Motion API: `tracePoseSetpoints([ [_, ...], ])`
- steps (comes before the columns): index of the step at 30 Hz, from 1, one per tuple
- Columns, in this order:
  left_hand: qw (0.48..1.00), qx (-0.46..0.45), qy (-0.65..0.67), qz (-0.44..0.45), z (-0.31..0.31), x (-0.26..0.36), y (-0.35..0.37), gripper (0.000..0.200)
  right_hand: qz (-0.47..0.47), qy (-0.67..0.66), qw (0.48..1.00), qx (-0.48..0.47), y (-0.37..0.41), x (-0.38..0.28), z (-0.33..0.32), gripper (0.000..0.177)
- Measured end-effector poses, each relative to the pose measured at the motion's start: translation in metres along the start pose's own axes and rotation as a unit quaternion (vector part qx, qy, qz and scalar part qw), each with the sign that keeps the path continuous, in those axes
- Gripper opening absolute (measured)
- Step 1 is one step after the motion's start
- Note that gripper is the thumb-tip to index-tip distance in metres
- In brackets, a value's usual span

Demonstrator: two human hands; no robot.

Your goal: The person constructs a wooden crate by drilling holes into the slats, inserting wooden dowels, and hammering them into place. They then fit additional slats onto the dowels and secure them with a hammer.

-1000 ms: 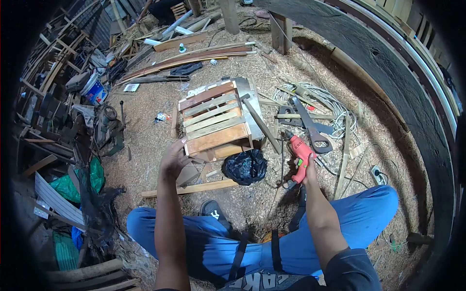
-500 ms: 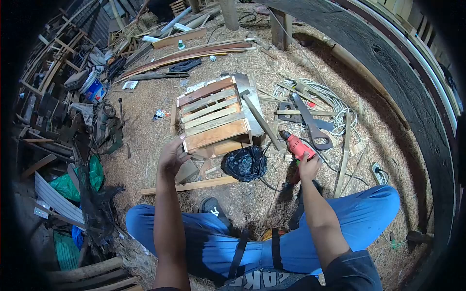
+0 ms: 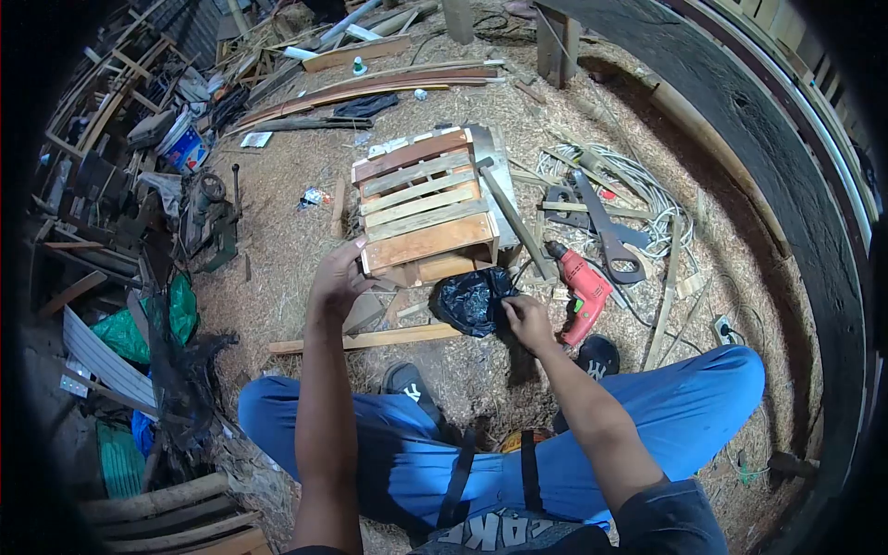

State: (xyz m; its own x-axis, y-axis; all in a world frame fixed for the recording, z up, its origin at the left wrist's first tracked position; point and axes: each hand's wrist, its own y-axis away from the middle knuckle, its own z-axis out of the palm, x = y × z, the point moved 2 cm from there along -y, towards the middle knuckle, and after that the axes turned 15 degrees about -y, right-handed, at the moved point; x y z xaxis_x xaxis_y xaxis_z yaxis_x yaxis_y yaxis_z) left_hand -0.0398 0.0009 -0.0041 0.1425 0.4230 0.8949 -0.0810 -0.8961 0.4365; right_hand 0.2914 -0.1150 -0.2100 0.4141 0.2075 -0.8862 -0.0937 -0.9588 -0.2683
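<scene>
Bare wood, partly pale and partly reddish-brown, meets the left hand (image 3: 338,276); thumb and fingers grasp the near left corner of the slatted crate (image 3: 430,242); the crate lies on the shaving-covered ground (image 3: 287,250), ahead of the person's spread legs. Right hand (image 3: 529,324): fingers curled, tips at the right rim of the black plastic bag (image 3: 472,303); whether they pinch the film cannot be told. The bag sits open just in front of the crate's near side; small contents not identifiable.

Red drill (image 3: 585,298) lies on the ground to the right of the right hand, apart from it, chuck pointing away from the person; hammer (image 3: 518,225) slants along the crate's right side, head at the far end, handle end near the chuck; grey sheet (image 3: 499,185) shows beside the crate, partly hidden. Narrow plank (image 3: 388,339) lies crosswise between the crate and the left shoe (image 3: 404,381).

Farther right: handsaw (image 3: 606,227), handle nearest the person; coiled pale cable (image 3: 673,208) behind it, with loose strips across; white socket block (image 3: 726,329) with a black plug inserted. Far side: long thin boards (image 3: 398,88); beyond, a heap of timber offcuts.
</scene>
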Motion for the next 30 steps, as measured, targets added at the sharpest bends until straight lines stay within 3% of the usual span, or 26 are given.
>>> tracePoseSetpoints([
  [4,1.0,0.0,-0.024,-0.012,0.0,0.003,0.002,0.048,0.028,-0.055,0.997,-0.054,-0.007,0.013,0.031,0.015],
  [6,1.0,0.005,-0.027,-0.006,0.007,0.012,0.015,0.048,0.144,-0.126,0.981,-0.01,-0.01,0.023,0.043,0.015],
  [10,0.999,0.005,-0.032,-0.007,0.007,0.017,0.017,0.049,0.174,-0.06,0.983,-0.019,-0.016,0.037,0.057,0.02],
  [11,0.999,0.006,-0.031,-0.01,0.005,0.013,0.013,0.049,0.204,-0.095,0.974,-0.026,-0.014,0.044,0.059,0.019],
  [15,0.999,0.015,0.047,0.015,0.003,0.006,0.007,0.043,0.193,-0.053,0.98,-0.024,-0.013,0.049,0.067,0.019],
  [17,0.998,0.015,0.059,0.021,0.001,0.004,0.006,0.043,0.119,0.014,0.993,-0.008,-0.016,0.032,0.063,0.018],
  [30,0.999,0.022,0.041,0.007,-0.005,-0.005,-0.002,0.04,0.127,0.128,0.984,-0.013,-0.018,0.021,0.068,0.017],
])
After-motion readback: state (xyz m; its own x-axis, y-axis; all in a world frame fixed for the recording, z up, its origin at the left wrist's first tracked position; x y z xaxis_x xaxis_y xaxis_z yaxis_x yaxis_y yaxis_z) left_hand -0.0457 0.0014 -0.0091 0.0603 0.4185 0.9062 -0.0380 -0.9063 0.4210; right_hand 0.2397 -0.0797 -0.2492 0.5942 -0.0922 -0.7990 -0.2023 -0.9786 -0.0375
